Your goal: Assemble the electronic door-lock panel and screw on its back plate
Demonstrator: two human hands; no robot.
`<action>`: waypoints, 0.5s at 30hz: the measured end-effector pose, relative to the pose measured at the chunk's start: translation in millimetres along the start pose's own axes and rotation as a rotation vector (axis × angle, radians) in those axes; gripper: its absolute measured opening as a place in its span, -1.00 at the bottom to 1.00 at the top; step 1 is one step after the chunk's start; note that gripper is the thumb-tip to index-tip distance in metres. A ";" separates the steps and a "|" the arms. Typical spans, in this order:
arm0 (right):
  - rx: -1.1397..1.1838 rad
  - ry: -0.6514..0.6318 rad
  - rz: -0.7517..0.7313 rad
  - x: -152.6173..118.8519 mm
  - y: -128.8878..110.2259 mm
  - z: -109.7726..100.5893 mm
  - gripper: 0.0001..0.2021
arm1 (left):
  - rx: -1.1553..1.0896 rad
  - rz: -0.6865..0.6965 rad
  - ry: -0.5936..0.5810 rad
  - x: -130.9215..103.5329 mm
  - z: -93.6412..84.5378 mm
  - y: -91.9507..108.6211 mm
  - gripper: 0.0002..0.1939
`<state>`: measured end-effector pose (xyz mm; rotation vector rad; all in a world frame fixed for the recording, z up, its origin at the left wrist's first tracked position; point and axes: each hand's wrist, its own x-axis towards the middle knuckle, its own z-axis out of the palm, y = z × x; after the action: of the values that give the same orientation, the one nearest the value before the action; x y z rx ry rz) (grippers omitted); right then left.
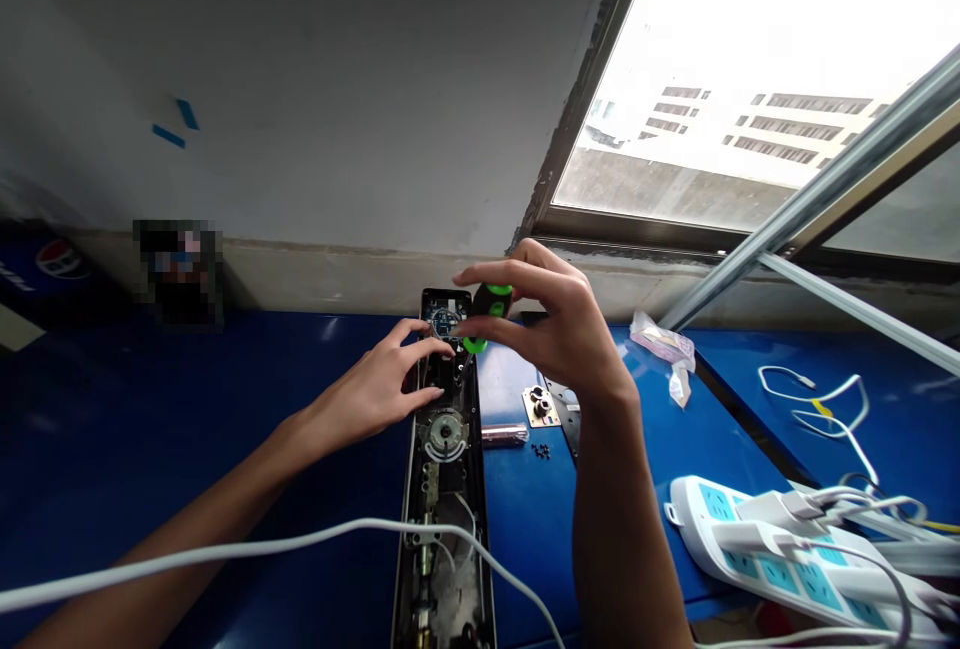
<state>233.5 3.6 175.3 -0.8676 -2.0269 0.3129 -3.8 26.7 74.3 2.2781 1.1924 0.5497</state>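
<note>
A long black device housing (pixel 442 479) lies opened in front of me, with a circuit board (pixel 446 319) at its far end and a round metal part (pixel 446 436) midway. My right hand (pixel 544 314) pinches a green-and-black screwdriver (pixel 492 304) by its handle. The shaft points down and left into the housing; its tip is too small to make out. Across the housing's left edge reaches my left hand (pixel 386 379), thumb and fingers apart, fingertips at the inner parts below the circuit board. Small black screws (pixel 541 451) lie right of the housing.
Beside the housing are a shiny pinkish cylinder (pixel 505 436) and a small square board (pixel 541 407). A white cable (pixel 352 526) crosses over the housing's near part. At right stand a loaded power strip (pixel 765 539), a coiled white cord (pixel 832 399) and a plastic bag (pixel 664 341).
</note>
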 end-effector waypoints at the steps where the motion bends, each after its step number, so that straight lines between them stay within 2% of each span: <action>1: 0.012 -0.004 0.013 0.5 0.0 1.0 -0.65 | -0.004 -0.002 -0.001 0.3 0.1 -0.3 -0.53; 5: 0.215 -0.133 0.070 -0.2 -2.4 0.0 -0.53 | -0.028 0.002 -0.001 0.7 -0.4 -0.8 -0.51; 7: 0.213 -0.118 0.066 -0.8 -2.6 -1.0 -0.56 | -0.031 0.002 0.000 0.5 -0.9 -0.1 -0.51; 11: 0.023 0.016 0.006 -0.4 -0.9 -1.1 -0.69 | -0.019 -0.003 0.000 -0.1 -1.4 0.8 -0.52; 13: 0.035 0.007 0.011 -0.6 -2.2 -2.0 -0.66 | -0.018 0.000 0.001 -0.1 -1.4 0.7 -0.52; 15: 0.147 -0.076 0.030 -1.7 -5.6 -4.2 -0.60 | -0.019 0.006 0.002 -0.1 -1.4 0.6 -0.52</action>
<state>234.9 -2.0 179.6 -0.8062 -2.0339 0.5121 -4.2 26.7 75.8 2.2666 1.1771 0.5628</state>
